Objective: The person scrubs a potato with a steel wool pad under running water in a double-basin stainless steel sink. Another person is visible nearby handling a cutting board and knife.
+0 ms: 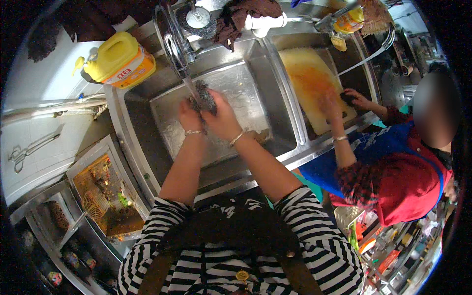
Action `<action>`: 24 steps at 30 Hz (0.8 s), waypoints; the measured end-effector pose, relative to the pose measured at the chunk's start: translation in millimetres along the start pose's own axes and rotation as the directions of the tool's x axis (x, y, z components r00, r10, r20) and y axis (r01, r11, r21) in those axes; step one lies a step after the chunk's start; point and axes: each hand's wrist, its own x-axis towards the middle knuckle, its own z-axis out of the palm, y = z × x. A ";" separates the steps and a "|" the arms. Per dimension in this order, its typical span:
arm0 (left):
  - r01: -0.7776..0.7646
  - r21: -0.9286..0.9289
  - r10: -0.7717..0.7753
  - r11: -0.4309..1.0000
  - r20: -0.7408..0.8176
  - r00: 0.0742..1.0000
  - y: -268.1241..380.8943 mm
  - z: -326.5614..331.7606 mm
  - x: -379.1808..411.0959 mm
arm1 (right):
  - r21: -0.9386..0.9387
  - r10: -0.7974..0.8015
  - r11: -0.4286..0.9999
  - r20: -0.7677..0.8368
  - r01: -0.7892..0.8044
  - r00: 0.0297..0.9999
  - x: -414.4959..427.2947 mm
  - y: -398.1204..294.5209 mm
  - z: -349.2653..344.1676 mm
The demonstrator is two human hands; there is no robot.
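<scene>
Both my hands are over the left basin of a stainless steel sink [118, 110], under the chrome faucet [173, 40]. A dark, mesh-like scouring pad [205, 96] is held between them, with water running onto it. My left hand [191, 117] is at the pad's left side, its fingers slightly blurred. My right hand [223, 117] grips the pad from the right. Shallow water lies on the basin floor [236, 81] beneath.
A yellow detergent jug [123, 59] stands at the sink's upper left. A co-worker [368, 166] at the right has both hands over a stained cutting board [309, 81] in the right basin. A drain tray with food scraps [110, 195] and a wire skimmer [95, 204] are at lower left.
</scene>
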 end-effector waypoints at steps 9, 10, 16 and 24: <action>-0.139 0.269 0.128 0.953 0.061 0.990 -28.7 2.3 -2.0 | 0.266 0.655 0.689 0.170 -0.674 0.736 -5.6 54.7 9.0; -0.143 0.359 0.118 0.922 0.092 0.989 -20.5 -2.3 0.6 | 0.346 0.581 0.727 0.152 -0.594 0.799 -7.6 23.6 0.8; -0.252 0.453 0.197 0.855 0.165 0.966 21.5 1.0 -17.1 | 0.090 0.646 0.751 0.099 -0.654 0.756 -7.4 12.1 -13.3; -0.209 0.088 0.178 0.974 0.270 0.946 -41.3 -3.6 -1.9 | 0.627 0.798 -0.158 0.536 -0.762 0.275 -0.6 73.7 -20.2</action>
